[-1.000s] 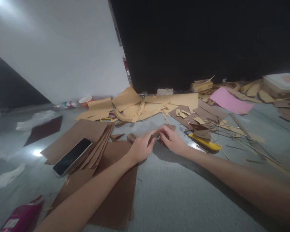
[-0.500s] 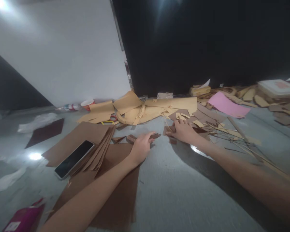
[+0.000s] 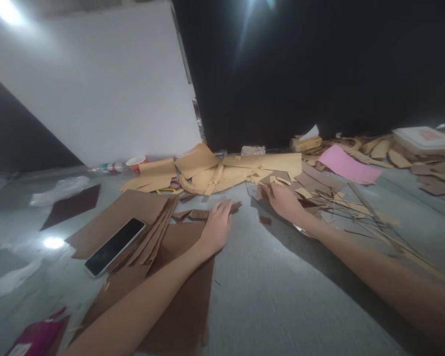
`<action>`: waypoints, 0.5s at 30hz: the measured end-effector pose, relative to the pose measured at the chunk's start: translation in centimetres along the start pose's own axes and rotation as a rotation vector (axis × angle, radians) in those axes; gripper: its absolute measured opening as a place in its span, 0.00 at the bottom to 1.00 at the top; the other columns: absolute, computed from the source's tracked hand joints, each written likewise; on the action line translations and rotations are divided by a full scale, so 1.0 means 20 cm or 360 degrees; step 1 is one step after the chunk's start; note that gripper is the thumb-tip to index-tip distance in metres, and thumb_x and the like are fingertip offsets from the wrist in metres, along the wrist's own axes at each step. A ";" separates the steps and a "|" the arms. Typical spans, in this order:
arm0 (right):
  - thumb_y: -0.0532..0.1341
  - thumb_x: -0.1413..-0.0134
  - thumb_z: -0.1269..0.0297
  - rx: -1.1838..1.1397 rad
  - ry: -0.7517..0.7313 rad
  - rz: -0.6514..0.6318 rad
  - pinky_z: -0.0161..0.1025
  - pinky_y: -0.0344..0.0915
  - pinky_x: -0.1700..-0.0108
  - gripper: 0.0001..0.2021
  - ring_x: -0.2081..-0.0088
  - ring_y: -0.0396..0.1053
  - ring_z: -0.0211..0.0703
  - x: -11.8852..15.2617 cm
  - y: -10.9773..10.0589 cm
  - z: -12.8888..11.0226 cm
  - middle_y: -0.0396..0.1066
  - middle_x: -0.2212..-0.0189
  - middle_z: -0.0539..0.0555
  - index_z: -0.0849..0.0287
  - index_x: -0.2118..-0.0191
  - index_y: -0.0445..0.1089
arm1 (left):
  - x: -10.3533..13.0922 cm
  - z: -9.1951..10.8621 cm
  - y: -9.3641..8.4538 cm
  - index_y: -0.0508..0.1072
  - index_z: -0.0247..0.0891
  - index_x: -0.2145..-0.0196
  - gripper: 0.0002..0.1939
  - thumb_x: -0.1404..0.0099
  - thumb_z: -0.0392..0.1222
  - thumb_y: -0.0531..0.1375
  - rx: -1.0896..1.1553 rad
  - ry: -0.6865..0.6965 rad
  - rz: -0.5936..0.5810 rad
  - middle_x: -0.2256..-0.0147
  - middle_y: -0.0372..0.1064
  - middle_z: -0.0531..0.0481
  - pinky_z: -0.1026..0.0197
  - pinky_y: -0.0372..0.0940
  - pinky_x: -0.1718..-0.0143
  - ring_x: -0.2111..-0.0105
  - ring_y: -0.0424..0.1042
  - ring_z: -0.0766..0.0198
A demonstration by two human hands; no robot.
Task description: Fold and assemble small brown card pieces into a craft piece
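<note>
My left hand [image 3: 218, 225] rests over a narrow folded brown strip [image 3: 199, 214], its fingers wrapped on the strip's right end. Under the wrist and forearm lie large brown sheets [image 3: 181, 296]. My right hand [image 3: 284, 200] is closed on a small brown paper piece [image 3: 264, 191], pinched between thumb and fingers. Below that hand, a small brown scrap [image 3: 265, 220] lies on the grey table [image 3: 259, 291]. The two hands are a short gap apart.
A phone [image 3: 114, 246] lies on stacked brown sheets [image 3: 122, 212] at left. Behind are tan paper sheets [image 3: 267, 159], scissors [image 3: 168, 188] and a paper cup [image 3: 135, 163]. To the right are thin strips [image 3: 371, 222], pink paper [image 3: 348, 164] and a white-lidded box [image 3: 426, 138].
My right hand has lifted the brown piece off the table, and the small scrap below now lies apart from it. My left hand has shifted slightly, with its fingers still on the strip.
</note>
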State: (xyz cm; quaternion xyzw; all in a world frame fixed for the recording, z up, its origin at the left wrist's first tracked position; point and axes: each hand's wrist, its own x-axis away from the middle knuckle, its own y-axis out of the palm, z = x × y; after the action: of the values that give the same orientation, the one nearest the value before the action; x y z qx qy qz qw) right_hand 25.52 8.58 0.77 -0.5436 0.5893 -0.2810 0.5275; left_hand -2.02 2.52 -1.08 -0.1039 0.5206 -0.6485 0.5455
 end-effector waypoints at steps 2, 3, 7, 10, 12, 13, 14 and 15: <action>0.47 0.23 0.64 0.0115 -0.0066 0.0182 0.49 0.62 0.48 0.18 0.50 0.73 0.62 0.00 -0.02 0.00 0.79 0.53 0.70 0.62 0.51 0.74 | 0.00 -0.01 0.02 0.64 0.36 0.29 0.29 0.25 0.31 0.53 -0.0041 -0.0004 -0.0015 0.33 0.66 0.35 0.34 0.60 0.29 0.31 0.61 0.45; 0.47 0.24 0.65 0.0128 -0.0081 0.0235 0.50 0.62 0.47 0.18 0.48 0.72 0.63 0.01 -0.02 0.00 0.79 0.52 0.69 0.62 0.50 0.75 | 0.00 -0.01 0.02 0.64 0.35 0.29 0.29 0.26 0.32 0.54 -0.0050 -0.0004 -0.0013 0.32 0.65 0.35 0.34 0.59 0.29 0.30 0.60 0.45; 0.46 0.23 0.64 -0.0131 -0.0075 0.0293 0.51 0.65 0.48 0.21 0.52 0.72 0.61 0.01 -0.03 0.01 0.80 0.57 0.67 0.62 0.50 0.78 | -0.01 -0.01 0.02 0.67 0.35 0.32 0.27 0.27 0.31 0.53 -0.0009 0.0021 0.0068 0.34 0.68 0.36 0.34 0.59 0.29 0.31 0.61 0.45; 0.45 0.22 0.61 -0.0388 -0.0151 0.0632 0.57 0.65 0.41 0.24 0.43 0.70 0.62 0.02 -0.05 -0.01 0.78 0.44 0.65 0.59 0.37 0.74 | -0.01 0.02 -0.01 0.71 0.37 0.37 0.23 0.26 0.30 0.52 0.0091 0.0087 0.0204 0.40 0.72 0.38 0.37 0.62 0.31 0.35 0.66 0.48; 0.47 0.22 0.58 -0.0554 -0.0214 0.0764 0.58 0.65 0.38 0.24 0.38 0.68 0.61 0.04 -0.08 -0.06 0.75 0.38 0.63 0.55 0.34 0.73 | -0.01 0.05 -0.03 0.72 0.38 0.40 0.20 0.24 0.31 0.51 0.0194 0.0146 0.0236 0.43 0.74 0.39 0.40 0.65 0.33 0.39 0.70 0.50; 0.48 0.22 0.56 -0.0657 -0.0217 0.0783 0.57 0.67 0.39 0.23 0.41 0.70 0.60 0.05 -0.09 -0.09 0.77 0.40 0.63 0.55 0.35 0.74 | -0.01 0.06 -0.04 0.73 0.38 0.41 0.18 0.23 0.33 0.51 0.0246 0.0163 0.0213 0.45 0.75 0.39 0.42 0.67 0.35 0.40 0.72 0.51; 0.49 0.22 0.55 -0.0766 -0.0209 0.0741 0.55 0.69 0.42 0.23 0.46 0.74 0.59 0.07 -0.10 -0.12 0.80 0.46 0.63 0.56 0.37 0.75 | 0.00 0.07 -0.05 0.73 0.38 0.43 0.17 0.22 0.35 0.50 0.0299 0.0166 0.0178 0.46 0.76 0.38 0.44 0.68 0.37 0.42 0.73 0.52; 0.51 0.23 0.54 -0.0866 -0.0171 0.0664 0.53 0.72 0.47 0.22 0.52 0.76 0.57 0.08 -0.11 -0.15 0.82 0.52 0.62 0.56 0.41 0.78 | 0.00 0.08 -0.06 0.73 0.38 0.44 0.15 0.21 0.37 0.51 0.0352 0.0152 0.0137 0.47 0.76 0.38 0.47 0.69 0.39 0.43 0.74 0.53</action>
State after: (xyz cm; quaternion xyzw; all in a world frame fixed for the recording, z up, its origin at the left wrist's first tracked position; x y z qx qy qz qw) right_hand 23.63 5.79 3.05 -0.5462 0.7124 0.0292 0.4396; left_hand -1.62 1.42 0.61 0.0105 0.4753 -0.6822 0.5555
